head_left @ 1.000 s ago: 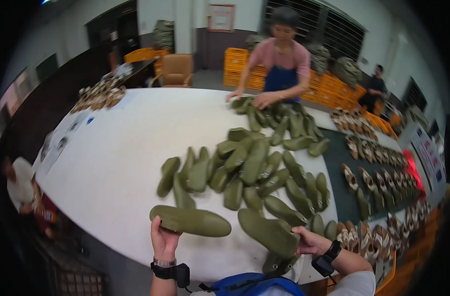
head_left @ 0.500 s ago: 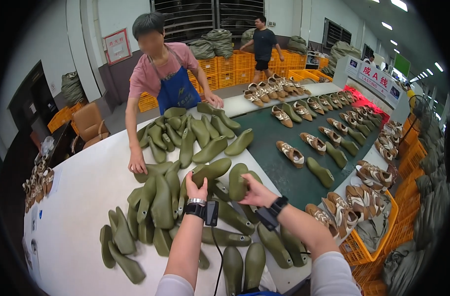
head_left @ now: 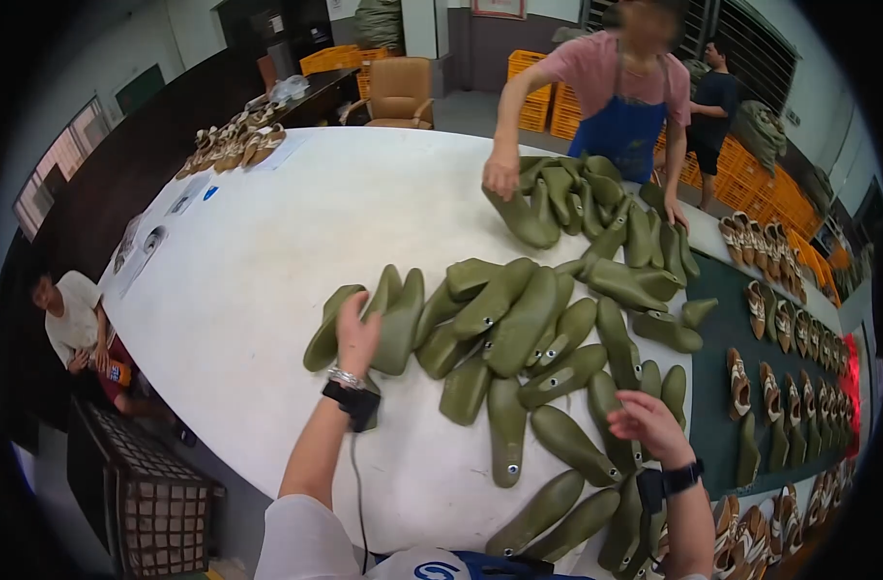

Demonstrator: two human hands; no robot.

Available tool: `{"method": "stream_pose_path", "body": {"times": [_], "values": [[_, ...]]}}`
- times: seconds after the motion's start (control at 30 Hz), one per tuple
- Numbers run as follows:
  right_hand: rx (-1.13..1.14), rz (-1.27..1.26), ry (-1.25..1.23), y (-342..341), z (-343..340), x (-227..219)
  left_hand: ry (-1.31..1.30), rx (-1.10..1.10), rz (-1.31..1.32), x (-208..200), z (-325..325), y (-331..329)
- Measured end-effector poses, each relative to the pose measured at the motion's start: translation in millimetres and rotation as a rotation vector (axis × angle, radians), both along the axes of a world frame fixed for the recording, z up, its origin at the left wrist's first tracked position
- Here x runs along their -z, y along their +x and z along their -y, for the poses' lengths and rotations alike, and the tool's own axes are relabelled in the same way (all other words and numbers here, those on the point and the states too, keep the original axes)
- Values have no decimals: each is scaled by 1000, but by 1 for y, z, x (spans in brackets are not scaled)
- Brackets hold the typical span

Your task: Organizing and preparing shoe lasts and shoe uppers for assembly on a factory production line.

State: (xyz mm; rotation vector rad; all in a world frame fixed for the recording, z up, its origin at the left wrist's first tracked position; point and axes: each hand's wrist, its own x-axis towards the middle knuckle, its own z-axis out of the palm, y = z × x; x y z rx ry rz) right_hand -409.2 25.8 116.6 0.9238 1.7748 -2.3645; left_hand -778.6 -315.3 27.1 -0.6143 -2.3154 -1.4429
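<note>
Many olive-green shoe lasts lie heaped on the white table in front of me. At the left end of the heap my left hand reaches over a few lasts, its fingers stretched out beside an upright last. Whether it touches one is hard to tell. My right hand hovers over lasts at the right side with fingers apart, holding nothing. Below it lie two lasts side by side, one of them a long last near the table's front.
Across the white table, a co-worker in a blue apron handles lasts. To the right, a green surface carries rows of brown-and-white shoes and lasts. At the left, a person sits near a dark crate.
My view has turned left. Both hands have let go of the lasts they held; the left has moved to the left end of the heap. The co-worker's hand now grips a last.
</note>
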Motion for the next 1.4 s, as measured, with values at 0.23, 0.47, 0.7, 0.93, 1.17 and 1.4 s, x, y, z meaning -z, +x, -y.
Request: {"method": "stream_pose_path", "body": {"times": [0.23, 0.47, 0.7, 0.93, 1.17, 1.4], "values": [[47, 109, 55, 28, 72, -18, -666, -78, 472, 84, 138, -47], [-176, 106, 97, 27, 122, -21, -109, 1, 509, 9, 148, 14], [-187, -120, -744, 1, 153, -32, -211, 867, 39, -100, 104, 166], [164, 79, -802, 92, 124, 31, -212, 1154, 97, -79, 15, 165], [706, -75, -446, 102, 51, 2, -222, 101, 328, 60, 17, -72], [875, -120, -412, 126, 18, 4, -800, 172, 808, 64, -35, -129]]}}
